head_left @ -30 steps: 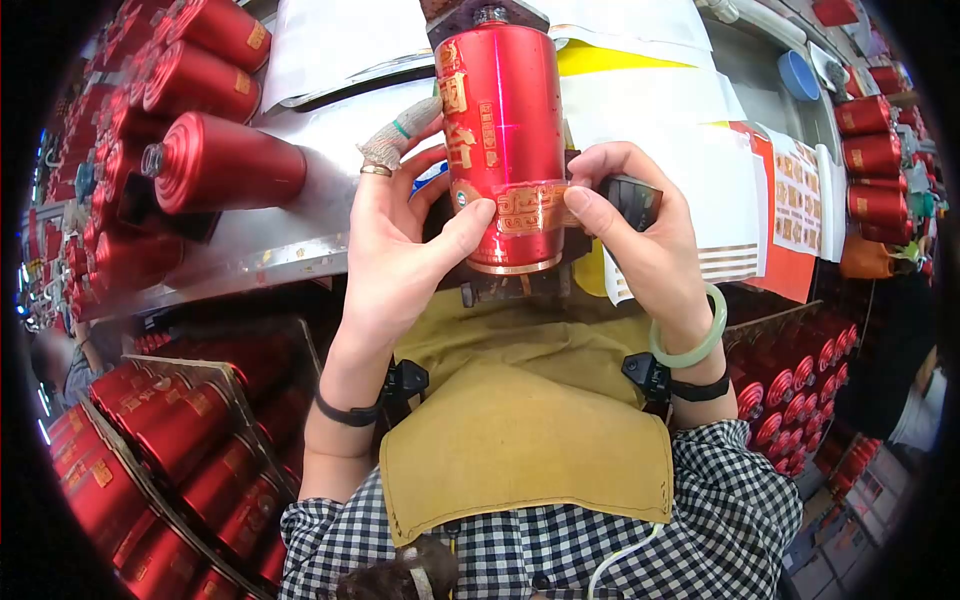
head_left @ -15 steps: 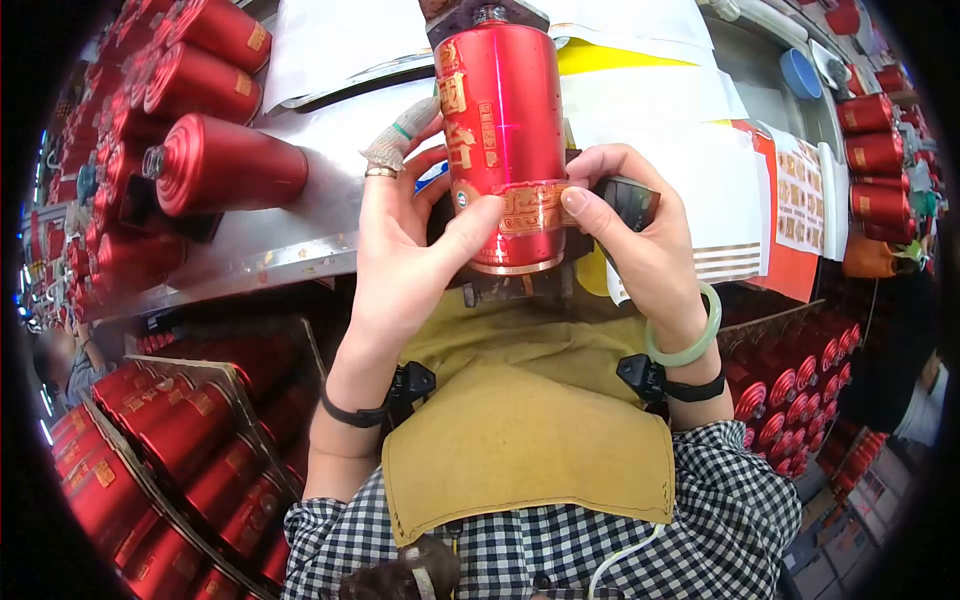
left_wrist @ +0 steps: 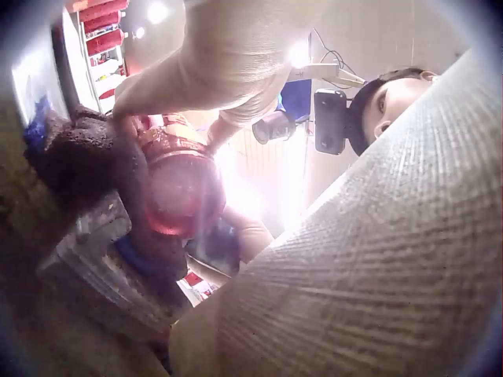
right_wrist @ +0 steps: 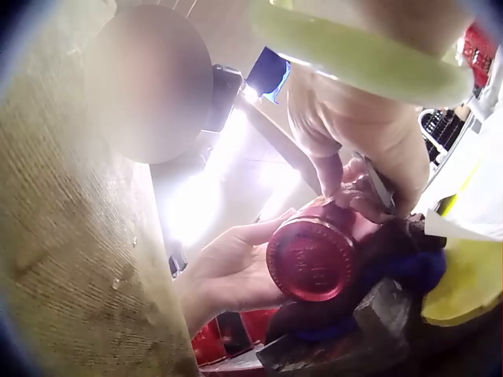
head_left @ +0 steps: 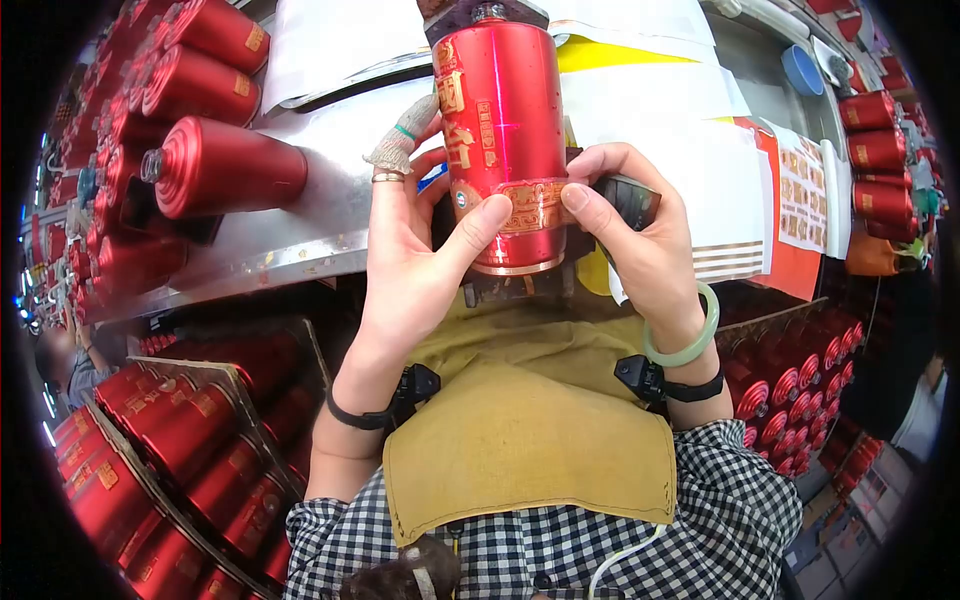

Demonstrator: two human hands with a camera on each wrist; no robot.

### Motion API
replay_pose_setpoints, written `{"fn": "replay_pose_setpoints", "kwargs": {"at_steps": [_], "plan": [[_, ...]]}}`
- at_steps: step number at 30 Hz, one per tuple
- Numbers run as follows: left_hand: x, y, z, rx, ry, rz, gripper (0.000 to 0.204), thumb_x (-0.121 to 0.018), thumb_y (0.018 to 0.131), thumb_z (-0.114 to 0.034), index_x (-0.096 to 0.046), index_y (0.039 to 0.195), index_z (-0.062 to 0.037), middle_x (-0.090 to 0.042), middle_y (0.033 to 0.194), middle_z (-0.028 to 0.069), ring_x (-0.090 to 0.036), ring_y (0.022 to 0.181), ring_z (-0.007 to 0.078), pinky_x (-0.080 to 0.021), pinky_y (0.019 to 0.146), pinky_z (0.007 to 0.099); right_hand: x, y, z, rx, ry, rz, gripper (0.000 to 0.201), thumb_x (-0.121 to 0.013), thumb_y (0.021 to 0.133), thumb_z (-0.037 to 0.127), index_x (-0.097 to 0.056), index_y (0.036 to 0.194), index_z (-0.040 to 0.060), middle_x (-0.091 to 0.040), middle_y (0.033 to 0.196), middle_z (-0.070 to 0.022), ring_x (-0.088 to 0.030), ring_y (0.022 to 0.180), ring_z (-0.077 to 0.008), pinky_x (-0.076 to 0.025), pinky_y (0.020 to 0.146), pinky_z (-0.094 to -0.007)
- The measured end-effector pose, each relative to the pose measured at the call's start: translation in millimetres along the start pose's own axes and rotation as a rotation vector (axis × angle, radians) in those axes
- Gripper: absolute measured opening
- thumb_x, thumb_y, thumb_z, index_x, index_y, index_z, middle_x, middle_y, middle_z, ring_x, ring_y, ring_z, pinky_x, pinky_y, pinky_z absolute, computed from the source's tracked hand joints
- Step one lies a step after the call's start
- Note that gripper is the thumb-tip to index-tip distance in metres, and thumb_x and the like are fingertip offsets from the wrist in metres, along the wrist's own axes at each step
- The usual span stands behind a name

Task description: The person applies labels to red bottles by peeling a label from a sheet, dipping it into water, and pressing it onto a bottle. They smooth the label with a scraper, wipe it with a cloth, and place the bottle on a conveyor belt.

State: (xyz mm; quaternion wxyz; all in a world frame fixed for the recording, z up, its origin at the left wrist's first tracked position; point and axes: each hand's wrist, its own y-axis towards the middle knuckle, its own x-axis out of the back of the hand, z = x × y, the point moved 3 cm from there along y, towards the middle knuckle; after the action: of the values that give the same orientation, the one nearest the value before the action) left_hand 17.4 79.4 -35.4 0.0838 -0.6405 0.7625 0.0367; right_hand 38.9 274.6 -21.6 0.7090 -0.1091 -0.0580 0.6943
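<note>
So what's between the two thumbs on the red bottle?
A gold label band on the bottle, seen in the head view, with the left hand and right hand thumbs at its ends.

The right hand (right_wrist: 357, 161) presses its thumb on the red bottle (right_wrist: 314, 259), the left hand (right_wrist: 232, 271) cups it opposite, green bangle (right_wrist: 361, 55) above

Two hands, the left hand (head_left: 415, 260) and the right hand (head_left: 640, 240), one red bottle (head_left: 503, 140) between them, one green bangle (head_left: 690, 330), one blue bowl (head_left: 800, 72) upper right.
</note>
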Motion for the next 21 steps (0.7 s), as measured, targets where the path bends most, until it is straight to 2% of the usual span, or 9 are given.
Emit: {"fn": "replay_pose_setpoints", "kwargs": {"at_steps": [6, 10, 13, 15, 18, 21], "plan": [[-3, -2, -1, 0.091, -0.104, -0.029, 0.077, -0.077, 0.095, -0.011, -0.032, 0.157, -0.0038, -0.044, 0.151, 0.0131, -0.051, 0.131, 0.0236, -0.044, 0.114, 0.0411, 1, 0, 4, 0.024, -0.052, -0.008, 0.014, -0.071, 0.096, 0.005, -0.068, 0.109, -0.0007, -0.068, 0.101, -0.0018, -0.062, 0.098, -0.0089, -0.050, 0.090, -0.0256], [-6, -3, 1, 0.037, -0.031, -0.022, 0.076, -0.076, 0.096, -0.011, -0.032, 0.158, -0.0036, -0.045, 0.150, 0.0132, -0.051, 0.131, 0.0235, -0.045, 0.113, 0.0405, 2, 0, 1, 0.023, -0.053, -0.018, 0.015, -0.072, 0.096, 0.005, -0.068, 0.109, -0.0006, -0.068, 0.100, -0.0019, -0.062, 0.098, -0.0091, -0.050, 0.091, -0.0257], [-8, -3, -2, 0.056, -0.069, -0.024, 0.072, -0.072, 0.099, -0.011, -0.031, 0.158, -0.0036, -0.046, 0.149, 0.0131, -0.053, 0.129, 0.0228, -0.046, 0.112, 0.0395, 2, 0, 2, 0.025, -0.043, -0.009, 0.015, -0.072, 0.095, 0.005, -0.069, 0.109, -0.0005, -0.068, 0.100, -0.0017, -0.062, 0.097, -0.0092, -0.050, 0.091, -0.0257], [-7, -2, -4, 0.127, -0.211, -0.047, 0.067, -0.067, 0.103, -0.012, -0.031, 0.159, -0.0036, -0.047, 0.148, 0.0134, -0.055, 0.128, 0.0224, -0.047, 0.111, 0.0391, 2, 0, 3, 0.027, -0.049, -0.007, 0.015, -0.072, 0.096, 0.005, -0.069, 0.109, -0.0004, -0.068, 0.100, -0.0016, -0.062, 0.097, -0.0092, -0.050, 0.091, -0.0258], [3, -1, 5, 0.125, -0.207, -0.010, 0.064, -0.063, 0.105, -0.012, -0.030, 0.159, -0.0041, -0.046, 0.150, 0.0142, -0.056, 0.129, 0.0228, -0.048, 0.111, 0.0391, 2, 0, 4, 0.031, -0.059, -0.006, 0.015, -0.072, 0.096, 0.005, -0.069, 0.109, -0.0002, -0.068, 0.099, -0.0013, -0.062, 0.097, -0.0090, -0.049, 0.090, -0.0256], [-5, -4, -3, 0.101, -0.167, -0.010, 0.067, -0.067, 0.102, -0.011, -0.032, 0.159, -0.0033, -0.046, 0.152, 0.0146, -0.054, 0.131, 0.0230, -0.047, 0.111, 0.0385, 1, 0, 4, 0.033, -0.079, -0.011, 0.015, -0.072, 0.095, 0.005, -0.068, 0.109, -0.0001, -0.068, 0.099, -0.0012, -0.061, 0.096, -0.0087, -0.049, 0.090, -0.0252]]}}
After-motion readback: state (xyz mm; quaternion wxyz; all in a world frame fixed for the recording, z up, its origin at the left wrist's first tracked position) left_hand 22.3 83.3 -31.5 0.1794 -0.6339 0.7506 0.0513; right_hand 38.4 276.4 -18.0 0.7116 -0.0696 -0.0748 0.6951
